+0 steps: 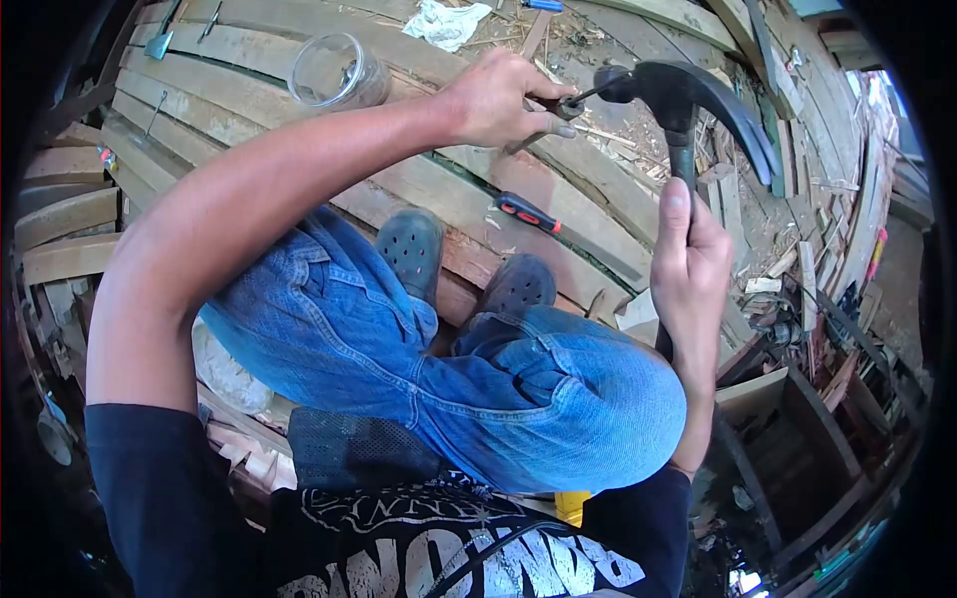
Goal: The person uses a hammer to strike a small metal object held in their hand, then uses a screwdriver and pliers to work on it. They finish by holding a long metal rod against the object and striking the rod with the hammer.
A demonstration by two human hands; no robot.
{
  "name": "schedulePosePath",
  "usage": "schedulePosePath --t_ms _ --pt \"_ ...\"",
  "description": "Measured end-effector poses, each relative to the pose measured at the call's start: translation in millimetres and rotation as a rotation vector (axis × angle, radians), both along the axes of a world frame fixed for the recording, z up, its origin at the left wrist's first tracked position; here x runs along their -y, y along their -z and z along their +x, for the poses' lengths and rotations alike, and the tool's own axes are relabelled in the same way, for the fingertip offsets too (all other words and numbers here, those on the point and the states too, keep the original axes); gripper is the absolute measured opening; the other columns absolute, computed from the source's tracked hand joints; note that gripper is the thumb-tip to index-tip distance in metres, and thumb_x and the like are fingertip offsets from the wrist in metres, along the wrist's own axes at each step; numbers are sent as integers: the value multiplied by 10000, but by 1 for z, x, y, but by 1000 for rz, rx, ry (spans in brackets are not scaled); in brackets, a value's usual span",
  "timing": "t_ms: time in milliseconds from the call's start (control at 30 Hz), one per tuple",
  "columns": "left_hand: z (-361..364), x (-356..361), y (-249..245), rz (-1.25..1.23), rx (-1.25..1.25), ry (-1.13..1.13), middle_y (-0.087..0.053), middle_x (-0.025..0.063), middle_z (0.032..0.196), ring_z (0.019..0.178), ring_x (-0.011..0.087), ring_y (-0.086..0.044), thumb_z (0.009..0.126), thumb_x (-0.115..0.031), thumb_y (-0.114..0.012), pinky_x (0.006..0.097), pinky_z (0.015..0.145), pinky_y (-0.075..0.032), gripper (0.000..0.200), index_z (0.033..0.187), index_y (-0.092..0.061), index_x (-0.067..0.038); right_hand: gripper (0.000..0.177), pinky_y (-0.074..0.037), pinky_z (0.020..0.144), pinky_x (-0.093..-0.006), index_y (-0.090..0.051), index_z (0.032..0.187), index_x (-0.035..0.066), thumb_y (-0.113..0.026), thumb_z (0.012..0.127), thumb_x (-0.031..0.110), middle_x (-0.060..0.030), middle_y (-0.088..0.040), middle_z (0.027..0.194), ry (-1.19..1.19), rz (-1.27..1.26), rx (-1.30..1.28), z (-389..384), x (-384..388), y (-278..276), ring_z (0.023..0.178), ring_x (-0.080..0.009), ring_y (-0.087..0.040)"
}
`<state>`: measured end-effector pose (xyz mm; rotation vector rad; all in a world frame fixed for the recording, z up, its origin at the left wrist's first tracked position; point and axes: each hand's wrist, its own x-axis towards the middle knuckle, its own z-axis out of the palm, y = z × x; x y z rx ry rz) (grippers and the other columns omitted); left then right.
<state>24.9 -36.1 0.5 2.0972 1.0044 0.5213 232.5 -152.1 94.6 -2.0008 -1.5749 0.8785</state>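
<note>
My right hand (688, 269) grips the handle of a black claw hammer (688, 95), whose head is raised level with my left hand. My left hand (498, 100) pinches a thin metal punch or long nail (543, 130), holding it slanted against a wooden plank (469, 194). The hammer face sits right beside the tool's top end. I sit on the planks in blue jeans and dark clogs, knees drawn up.
A clear glass jar (337, 72) lies on the planks at the upper left. A red-and-black handled tool (528, 212) rests near my feet. A white rag (446, 22) lies at the top. Wood scraps and offcuts (788, 259) litter the right side.
</note>
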Motion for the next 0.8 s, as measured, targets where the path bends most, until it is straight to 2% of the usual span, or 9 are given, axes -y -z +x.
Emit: schedulePosePath --t_ms 100,200,300,367,433,500,567,633,800 --pt "3 -4 -4 32 -36 35 -693 166 961 816 251 -705 746 -279 -781 321 758 -546 364 984 -709 -13 415 -377 495 -348 -598 779 -29 -543 964 339 -88 -486 530 -42 -112 142 1 -6 -9 519 -127 -436" --pt "0 -1 1 38 -13 23 -695 154 968 809 244 -706 749 -274 -779 319 749 -547 338 965 -716 -21 452 -351 479 -324 -585 753 -27 -535 965 369 -64 -465 516 18 -5 -7 6 -5 -8 524 -114 -414" --pt "1 -2 -2 121 46 16 -702 143 950 761 226 -707 755 -261 -776 318 714 -545 311 960 -721 -35 467 -368 488 -339 -560 734 -30 -531 966 375 -71 -461 510 20 -9 1 3 -6 -4 514 -122 -402" --pt "2 -3 -10 -37 -96 35 -688 177 900 832 304 -680 751 -353 -762 353 795 -530 407 1030 -710 -62 468 -369 485 -343 -550 729 -31 -528 969 370 -66 -461 510 -61 -49 115 1 -7 -2 509 -122 -392" --pt "2 -6 -6 -30 -54 34 -689 178 895 829 303 -681 752 -352 -761 355 793 -529 408 1029 -709 -57 451 -366 482 -344 -557 743 -32 -524 972 356 -95 -456 506 -70 -42 108 3 -7 -2 493 -138 -390" --pt "0 -4 -1 -46 -19 29 -689 179 891 827 302 -682 753 -352 -761 356 791 -529 409 1027 -708 -52 436 -356 472 -355 -565 742 -25 -525 972 342 -133 -426 500 27 8 -64 2 -4 -2 471 -166 -372" --pt "0 -2 2 80 52 7 -688 167 784 631 200 -678 766 -271 -773 310 637 -523 286 945 -725 -52 423 -351 470 -357 -580 759 -24 -530 970 338 -130 -425 497 34 15 -59 1 -2 0 471 -163 -361" --pt "0 -2 -2 34 -7 14 -693 165 796 654 206 -689 768 -258 -771 314 645 -527 310 995 -719 -54 426 -352 471 -351 -590 770 -27 -536 968 346 -86 -447 497 -56 -71 88 -2 -5 0 491 -132 -369" --pt "0 -3 0 45 33 28 -693 178 860 724 223 -707 764 -249 -768 310 703 -535 369 1073 -696 -61 428 -377 493 -335 -605 806 -31 -533 968 358 -81 -468 529 -16 17 -3 3 -2 1 514 -125 -396"
